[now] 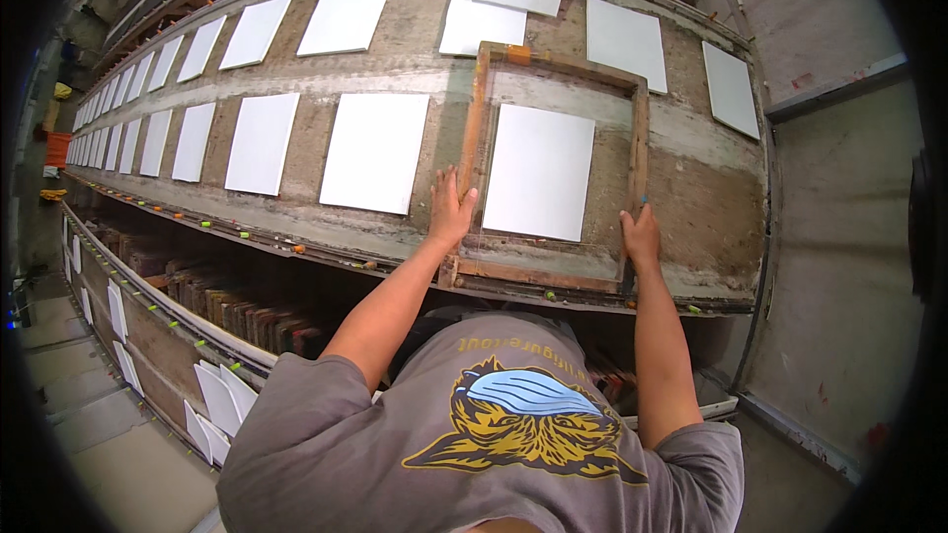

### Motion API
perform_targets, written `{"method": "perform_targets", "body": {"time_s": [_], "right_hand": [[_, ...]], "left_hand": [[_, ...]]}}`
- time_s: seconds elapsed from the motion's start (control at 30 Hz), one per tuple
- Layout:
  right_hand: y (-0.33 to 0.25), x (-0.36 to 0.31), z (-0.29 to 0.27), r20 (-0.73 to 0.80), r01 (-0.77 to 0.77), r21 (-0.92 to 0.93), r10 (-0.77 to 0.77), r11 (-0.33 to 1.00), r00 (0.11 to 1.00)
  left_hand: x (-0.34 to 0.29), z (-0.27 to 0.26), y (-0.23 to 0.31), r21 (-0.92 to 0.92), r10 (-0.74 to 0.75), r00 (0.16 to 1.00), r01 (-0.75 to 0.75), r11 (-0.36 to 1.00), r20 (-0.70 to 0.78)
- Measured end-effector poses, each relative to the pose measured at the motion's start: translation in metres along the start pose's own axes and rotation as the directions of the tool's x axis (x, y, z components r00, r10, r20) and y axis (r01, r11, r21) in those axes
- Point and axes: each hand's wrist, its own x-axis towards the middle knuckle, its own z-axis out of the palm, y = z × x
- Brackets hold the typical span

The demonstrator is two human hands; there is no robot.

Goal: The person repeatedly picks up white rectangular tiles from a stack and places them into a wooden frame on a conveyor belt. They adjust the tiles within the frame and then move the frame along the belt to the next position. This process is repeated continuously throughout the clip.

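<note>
Long stained table [691, 178]: brown and grey top, crossing the view; we note two rows of white sheets on it, one pair overlapping at the far edge.

Grey surface [839, 217] of the room: at the right, beyond the table end; wall or floor, we cannot tell.

Second table [163, 360]: lower left, with more white sheets lying and leaning along it.

Shelf space below the long table: holds a packed row of upright thin slabs [237, 306]; their material is too dark for us to tell.

Wooden frame [640, 138]: worn, rectangular, at the near edge of the long table, between both hands; whether it rests flat all round we cannot tell.

White sheet [540, 173]: seen within the frame's opening, clear of its side rails.

Forearms: bare, reaching forward from grey sleeves, well apart.

Left hand [451, 207]: fingers spread and pointing away from the body, outside the left rail, thumb against that rail.

Right hand [642, 232]: closed about the right rail near its lower end, thumb on the inner side.

Orange patch [518, 54]: on the frame's far left corner.

Clips [368, 265]: small, green and orange, spaced along the table edge.
</note>
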Motion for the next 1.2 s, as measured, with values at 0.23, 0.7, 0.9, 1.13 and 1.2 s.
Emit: {"method": "perform_targets", "body": {"time_s": [0.23, 0.7, 0.9, 1.13, 1.2], "right_hand": [[-0.021, -0.006, -0.009, 0.03, -0.078, -0.041, 0.079, 0.996, 0.996], [-0.041, -0.001, -0.047, -0.134, -0.01, 0.073, 0.02, 0.997, 0.991], [-0.031, 0.028, -0.104, -0.212, 0.021, 0.141, 0.009, 0.99, 0.977], [0.069, 0.071, -0.161, -0.215, 0.012, 0.117, 0.014, 0.993, 0.976], [0.102, 0.08, -0.172, -0.208, 0.008, 0.107, 0.014, 0.994, 0.978]], "left_hand": [[0.001, -0.004, 0.005, -0.032, 0.017, 1.0, -0.017, 0.999, -0.001], [0.027, -0.031, 0.028, -0.24, 0.089, 0.986, -0.121, 0.963, -0.139], [0.044, -0.038, 0.107, -0.37, 0.204, 0.957, -0.269, 0.889, -0.205], [0.04, 0.045, 0.203, -0.453, 0.17, 0.968, -0.237, 0.859, -0.185], [0.041, 0.08, 0.211, -0.409, 0.167, 0.969, -0.23, 0.883, -0.184]]}}
